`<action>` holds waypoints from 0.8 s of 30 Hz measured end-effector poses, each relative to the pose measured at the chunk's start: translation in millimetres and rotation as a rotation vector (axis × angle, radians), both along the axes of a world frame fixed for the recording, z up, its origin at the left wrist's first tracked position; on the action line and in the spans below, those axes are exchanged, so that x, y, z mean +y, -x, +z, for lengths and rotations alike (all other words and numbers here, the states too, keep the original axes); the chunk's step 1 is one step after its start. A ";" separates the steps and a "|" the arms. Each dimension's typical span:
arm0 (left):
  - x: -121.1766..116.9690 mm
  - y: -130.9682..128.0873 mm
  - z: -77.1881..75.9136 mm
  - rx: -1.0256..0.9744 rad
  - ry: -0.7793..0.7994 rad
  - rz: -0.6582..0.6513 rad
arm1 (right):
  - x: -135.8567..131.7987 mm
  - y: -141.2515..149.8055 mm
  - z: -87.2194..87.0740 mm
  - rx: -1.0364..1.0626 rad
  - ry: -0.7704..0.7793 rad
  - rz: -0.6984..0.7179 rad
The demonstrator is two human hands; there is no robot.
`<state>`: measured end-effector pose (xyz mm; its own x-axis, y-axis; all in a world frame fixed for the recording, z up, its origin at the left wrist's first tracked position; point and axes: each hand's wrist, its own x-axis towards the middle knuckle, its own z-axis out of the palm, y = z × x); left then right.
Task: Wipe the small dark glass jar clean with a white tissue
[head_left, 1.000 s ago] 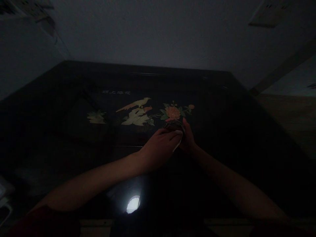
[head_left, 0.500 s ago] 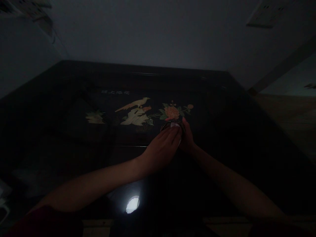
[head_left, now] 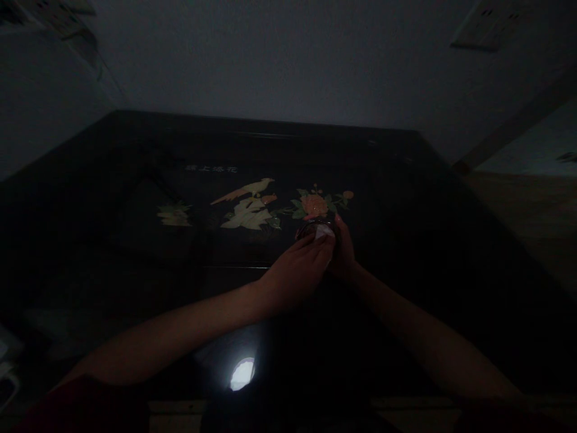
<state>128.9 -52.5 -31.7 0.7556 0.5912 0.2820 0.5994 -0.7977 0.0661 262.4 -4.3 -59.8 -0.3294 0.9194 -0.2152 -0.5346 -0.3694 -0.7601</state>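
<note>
In dim light, my right hand curls round the side of a dark, shiny round vessel, thumb up along its rim. Only its glossy upper edge shows; whether it is a bowl or a jar I cannot tell. Over its mouth lies my left hand, fingers closed on a small white wipe, paper or cloth, pressed at the inner side of the rim. Both hands are close together above the black glossy table. The fingertips of my left hand are partly hidden inside the vessel.
Inlaid in the tabletop are a bird on a pale rock, an orange flower and white lettering. A bright lamp reflection shines near the front. Wall sockets are at upper right, with a wall behind the table.
My left hand has shifted slightly inside the vessel's rim, and more of the white wipe shows beside its fingers. My right hand stays about where it was, holding the vessel.
</note>
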 end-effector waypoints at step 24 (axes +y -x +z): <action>-13.4 6.3 15.5 0.266 -0.185 0.242 | 0.3 1.5 -2.8 -0.061 -0.066 -0.005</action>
<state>122.6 -65.9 -16.2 0.6616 0.7188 0.2137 0.7484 -0.6151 -0.2482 260.9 -4.0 -62.6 -0.3128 0.9339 -0.1733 -0.4883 -0.3146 -0.8140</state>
